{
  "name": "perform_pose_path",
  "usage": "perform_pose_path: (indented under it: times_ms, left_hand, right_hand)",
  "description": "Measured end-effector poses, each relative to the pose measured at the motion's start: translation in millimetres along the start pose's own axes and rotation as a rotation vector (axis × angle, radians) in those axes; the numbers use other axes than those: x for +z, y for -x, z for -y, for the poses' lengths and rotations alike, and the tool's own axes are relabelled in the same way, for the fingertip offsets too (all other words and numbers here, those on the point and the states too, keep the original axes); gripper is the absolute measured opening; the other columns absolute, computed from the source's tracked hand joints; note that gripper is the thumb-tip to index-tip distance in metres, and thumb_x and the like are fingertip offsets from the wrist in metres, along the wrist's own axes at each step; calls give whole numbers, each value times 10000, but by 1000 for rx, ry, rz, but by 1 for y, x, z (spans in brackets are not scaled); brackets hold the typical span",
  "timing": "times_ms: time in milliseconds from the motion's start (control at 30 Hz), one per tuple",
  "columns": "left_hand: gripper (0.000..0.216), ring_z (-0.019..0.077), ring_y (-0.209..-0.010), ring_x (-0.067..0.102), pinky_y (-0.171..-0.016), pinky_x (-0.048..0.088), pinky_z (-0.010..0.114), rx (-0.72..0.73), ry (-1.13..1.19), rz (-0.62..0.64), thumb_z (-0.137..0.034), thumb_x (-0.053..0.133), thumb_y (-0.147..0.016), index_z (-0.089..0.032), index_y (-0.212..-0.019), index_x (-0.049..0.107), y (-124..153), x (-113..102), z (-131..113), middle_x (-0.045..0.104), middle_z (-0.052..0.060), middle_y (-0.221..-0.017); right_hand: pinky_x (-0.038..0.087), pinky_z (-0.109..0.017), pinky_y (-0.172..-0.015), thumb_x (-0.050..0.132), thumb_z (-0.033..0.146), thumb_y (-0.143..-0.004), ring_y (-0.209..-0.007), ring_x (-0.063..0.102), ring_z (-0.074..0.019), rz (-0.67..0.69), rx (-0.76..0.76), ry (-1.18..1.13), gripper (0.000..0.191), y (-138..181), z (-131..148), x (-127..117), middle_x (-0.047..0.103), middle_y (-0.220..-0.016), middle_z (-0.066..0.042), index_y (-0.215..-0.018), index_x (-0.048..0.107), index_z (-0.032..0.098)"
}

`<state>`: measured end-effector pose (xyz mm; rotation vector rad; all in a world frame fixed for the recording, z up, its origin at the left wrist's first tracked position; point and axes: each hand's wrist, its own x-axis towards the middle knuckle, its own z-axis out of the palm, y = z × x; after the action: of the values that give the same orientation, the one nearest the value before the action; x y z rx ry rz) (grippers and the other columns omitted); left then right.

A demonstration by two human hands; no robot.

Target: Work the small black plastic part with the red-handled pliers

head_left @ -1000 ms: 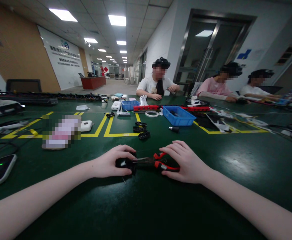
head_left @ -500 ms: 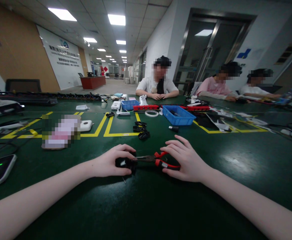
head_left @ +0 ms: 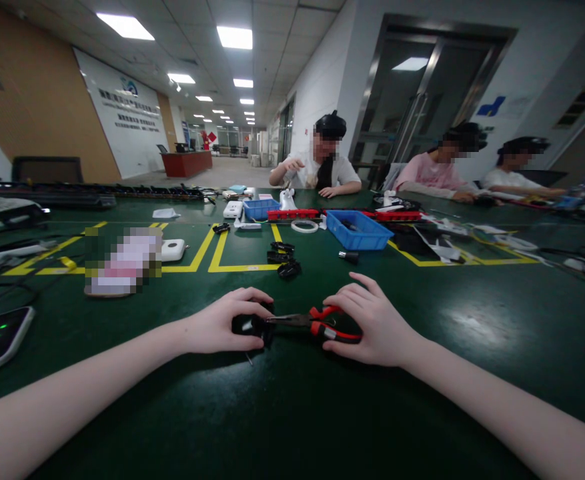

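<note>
Between the thumb and fingers of my left hand [head_left: 227, 320] is a small black plastic part [head_left: 259, 328], partly hidden by the fingers and too dark to make out in detail. My right hand [head_left: 367, 319] is wrapped round the red and black handles of long-nose pliers [head_left: 317, 321]. The jaws point left and their tips meet the black part at my left fingertips. A thin metal piece [head_left: 249, 359] lies on the table just below my left hand.
Several black plastic parts [head_left: 289, 268] lie ahead of my hands, with a short black cylinder [head_left: 349, 256] to their right. Behind stand a blue bin [head_left: 359, 233] and a roll of tape [head_left: 305, 227]. A phone [head_left: 122, 263] lies left. A person [head_left: 329, 163] sits opposite.
My hands and the pliers hold almost the same place; the pliers' handles look slightly shifted. The person opposite has raised one hand from the table.
</note>
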<state>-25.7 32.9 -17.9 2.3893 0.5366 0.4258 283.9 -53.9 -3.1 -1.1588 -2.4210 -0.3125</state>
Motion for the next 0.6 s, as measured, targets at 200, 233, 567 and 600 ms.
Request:
perform_pose_path:
  times_ms: [200,233,567,600]
  left_hand:
    - [464,311,-1313,488,-1118,391,517,34,-31,-23,-336,774,-810,-282,-1252,644,1,2,-2,510,81,-1415]
    - [484,310,-1308,493,-1116,396,515,40,-35,-27,-342,771,-813,-279,-1271,630,1,2,-3,512,85,-1412]
    - [519,321,-1372,439,-1137,371,527,54,-194,-27,-374,701,-885,-275,-1370,545,4,7,-10,412,105,-1530]
    - [515,327,-1369,440,-1132,372,532,51,-211,-25,-388,697,-888,-280,-1369,547,4,7,-10,411,102,-1534]
  right_hand:
    - [347,-600,-1068,720,510,-764,-867,688,-262,5,9,-10,471,0,2,1,720,-940,-72,-1097,618,193]
    - [358,-593,-1058,716,506,-767,-862,691,-260,7,8,-12,468,1,2,1,722,-939,-72,-1099,613,192]
    - [420,-511,-970,711,490,-760,-842,692,-250,25,20,-12,447,2,3,2,732,-943,-80,-1073,604,190]
    - [419,-507,-969,712,494,-758,-844,692,-249,25,22,-15,446,2,3,2,733,-945,-78,-1070,606,193]
